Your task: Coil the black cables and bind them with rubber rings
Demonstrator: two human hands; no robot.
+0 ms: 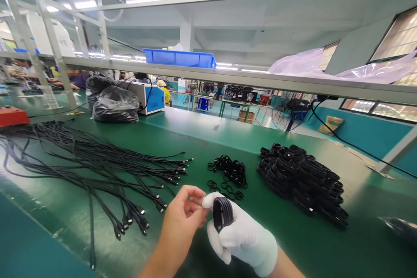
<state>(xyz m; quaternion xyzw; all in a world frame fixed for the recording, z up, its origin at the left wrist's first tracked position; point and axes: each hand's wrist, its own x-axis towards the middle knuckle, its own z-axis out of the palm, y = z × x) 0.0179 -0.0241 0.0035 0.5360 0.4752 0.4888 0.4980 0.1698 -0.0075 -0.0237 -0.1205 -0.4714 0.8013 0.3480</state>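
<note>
My right hand (243,236), in a white glove, is closed around a black cable wound into a tight coil (224,213). Bare, my left hand (183,212) meets the gloved index fingertip with its thumb and fingers pinched together; what lies between them, if anything, is hidden. Just beyond both hands is a small heap of black rubber rings (230,169), a few lying loose on the green table. Long uncoiled black cables (107,156) spread out on the left, their metal plugs pointing toward my left hand. Coiled black cables (301,178) form a pile on the right.
A metal shelf (195,69) spans the table, bearing a blue bin (179,58) and pinkish plastic film (299,63). Behind the loose cables are a plastic-bagged bundle (115,104) and a blue-and-white machine (151,97). A red box (13,116) is far left. People sit in the left background.
</note>
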